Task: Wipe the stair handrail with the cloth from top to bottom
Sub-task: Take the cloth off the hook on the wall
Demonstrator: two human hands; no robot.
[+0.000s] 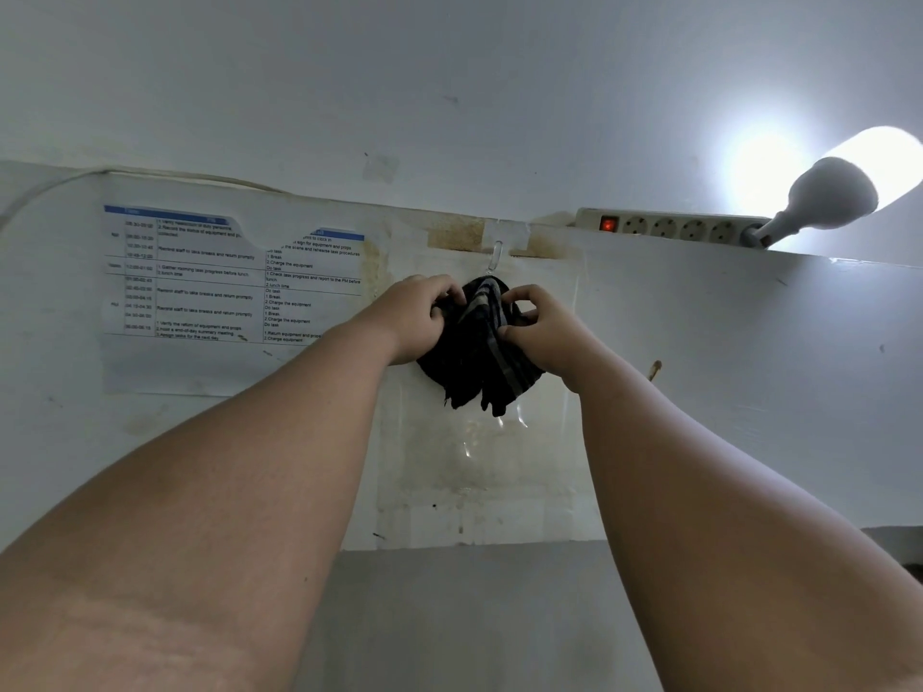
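Here | left hand point(418, 317) grip pinches dark cloth point(479, 347) | right hand point(542, 324) grip pinches it too | cloth hangs under clear hook point(496, 256) on wall

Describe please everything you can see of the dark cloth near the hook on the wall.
The cloth is dark, almost black, with paler grey stripes like a check pattern; it looks like soft woven fabric. It is bunched and crumpled, its loose ends hanging downward. It sits against the white wall just below a small clear hook; whether it hangs on the hook cannot be told. The left hand grips its left side, the right hand pinches its right side.
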